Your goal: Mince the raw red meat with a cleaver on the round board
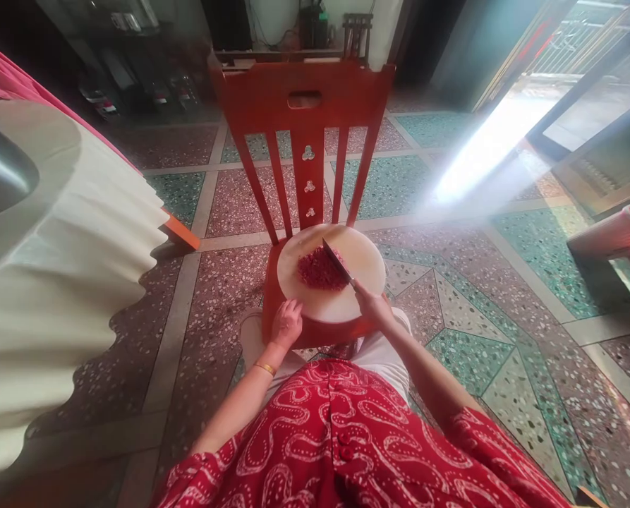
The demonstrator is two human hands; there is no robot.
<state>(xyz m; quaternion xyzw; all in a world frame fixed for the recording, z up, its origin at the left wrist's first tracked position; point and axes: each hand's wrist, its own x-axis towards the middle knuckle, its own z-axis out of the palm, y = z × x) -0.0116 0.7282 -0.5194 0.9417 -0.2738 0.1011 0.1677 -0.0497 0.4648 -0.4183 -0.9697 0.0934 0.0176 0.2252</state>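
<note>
A round, pale cutting board (328, 307) lies on the seat of a red-brown wooden chair. Finely chopped red meat (317, 269) is heaped at its middle. My right hand (372, 305) is closed around the handle of a kitchen knife (336, 262). The dark blade points away and to the left, over the right side of the meat. At the board's near left edge, my left hand (287, 323) has its fingers curled together against the rim. Its fingertips are small in view, and the thumb is partly hidden.
The chair's slatted back (308, 113) rises behind the board. To the left stands a table with a pale draped cloth (82, 233) and a shiny metal vessel (2, 169). A red and white object (619, 231) sits at the right. Bright light enters by a doorway.
</note>
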